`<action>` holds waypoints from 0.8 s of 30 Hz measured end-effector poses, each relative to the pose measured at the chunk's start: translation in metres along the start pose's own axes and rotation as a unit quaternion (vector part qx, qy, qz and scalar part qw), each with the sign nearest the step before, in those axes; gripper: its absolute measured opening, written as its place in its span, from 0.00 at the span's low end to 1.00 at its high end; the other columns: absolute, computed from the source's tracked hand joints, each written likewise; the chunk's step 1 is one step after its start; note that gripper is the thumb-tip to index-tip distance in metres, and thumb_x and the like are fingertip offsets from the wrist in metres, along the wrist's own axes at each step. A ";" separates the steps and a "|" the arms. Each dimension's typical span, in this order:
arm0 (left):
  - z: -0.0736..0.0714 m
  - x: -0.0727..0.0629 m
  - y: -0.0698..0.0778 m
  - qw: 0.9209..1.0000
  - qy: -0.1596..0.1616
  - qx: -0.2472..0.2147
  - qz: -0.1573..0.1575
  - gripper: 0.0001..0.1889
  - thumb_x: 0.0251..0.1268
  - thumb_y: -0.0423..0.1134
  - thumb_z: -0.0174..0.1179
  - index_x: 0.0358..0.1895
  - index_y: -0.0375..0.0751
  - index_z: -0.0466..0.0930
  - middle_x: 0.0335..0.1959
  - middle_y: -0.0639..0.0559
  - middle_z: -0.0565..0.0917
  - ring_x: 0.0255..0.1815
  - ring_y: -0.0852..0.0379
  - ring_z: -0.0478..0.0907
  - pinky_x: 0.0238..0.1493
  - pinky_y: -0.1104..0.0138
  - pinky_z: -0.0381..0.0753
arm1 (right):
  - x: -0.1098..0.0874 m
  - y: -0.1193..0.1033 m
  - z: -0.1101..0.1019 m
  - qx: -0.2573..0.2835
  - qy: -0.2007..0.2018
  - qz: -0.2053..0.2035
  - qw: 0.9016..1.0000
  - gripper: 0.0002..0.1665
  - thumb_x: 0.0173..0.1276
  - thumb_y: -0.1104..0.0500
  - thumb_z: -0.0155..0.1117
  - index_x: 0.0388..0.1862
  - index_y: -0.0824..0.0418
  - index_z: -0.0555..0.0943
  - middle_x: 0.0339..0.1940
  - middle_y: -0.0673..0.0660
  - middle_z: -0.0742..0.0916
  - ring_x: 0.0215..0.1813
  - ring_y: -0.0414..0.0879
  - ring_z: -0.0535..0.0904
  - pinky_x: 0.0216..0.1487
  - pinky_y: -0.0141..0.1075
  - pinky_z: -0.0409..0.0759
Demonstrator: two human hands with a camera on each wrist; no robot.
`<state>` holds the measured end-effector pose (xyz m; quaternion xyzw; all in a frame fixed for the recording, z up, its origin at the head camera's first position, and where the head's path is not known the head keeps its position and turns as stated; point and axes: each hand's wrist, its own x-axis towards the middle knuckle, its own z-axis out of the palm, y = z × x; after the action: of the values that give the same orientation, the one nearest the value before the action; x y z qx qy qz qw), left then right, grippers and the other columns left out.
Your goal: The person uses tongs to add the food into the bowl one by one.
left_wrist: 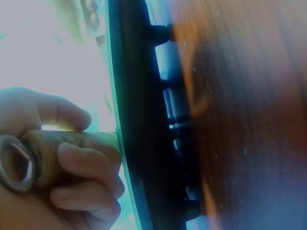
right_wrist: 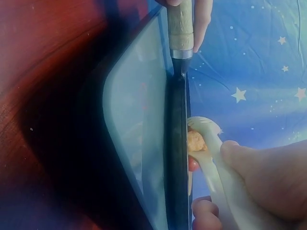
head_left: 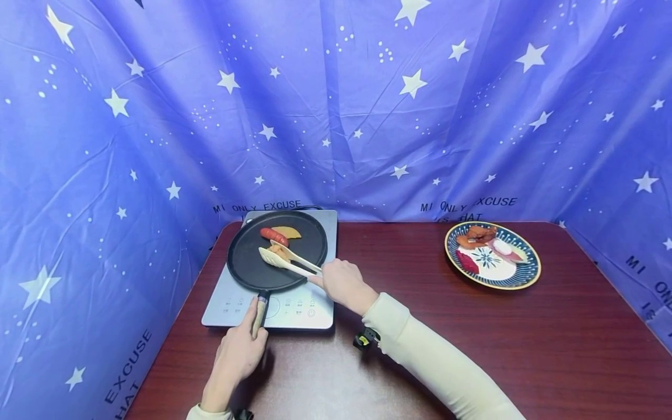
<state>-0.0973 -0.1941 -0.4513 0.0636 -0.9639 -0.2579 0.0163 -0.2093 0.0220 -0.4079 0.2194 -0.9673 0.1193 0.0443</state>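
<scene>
My left hand grips the wooden handle of a flat black frying pan. In the left wrist view, the fingers curl round that handle, which has a metal ring at its end. With my right hand I hold cream-coloured tongs over the pan. Between the tongs' tips is a golden, lumpy piece of food, seen closest in the right wrist view. Just behind it in the pan lie a red scored sausage and a flat yellow half-round piece.
Under the pan is a white induction cooker with touch controls. A blue-patterned plate at the right bears brown fried pieces, a red piece and a pink-and-white piece. A starry blue curtain surrounds the dark red table.
</scene>
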 end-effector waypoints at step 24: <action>-0.001 0.000 0.000 1.000 -0.004 0.009 -0.001 0.37 0.57 0.42 0.51 0.74 0.48 0.54 0.44 0.31 0.80 0.26 0.46 0.76 0.25 0.54 0.71 | 0.011 -0.018 0.000 -0.054 0.006 -0.006 0.998 0.28 0.65 0.38 0.56 0.14 0.55 0.73 0.14 0.53 0.77 0.19 0.47 0.75 0.18 0.41 0.72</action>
<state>-0.0968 -0.1950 -0.4503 0.0640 -0.9663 -0.2492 0.0114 -0.2113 0.0024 -0.4024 0.2217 -0.9707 0.0676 0.0629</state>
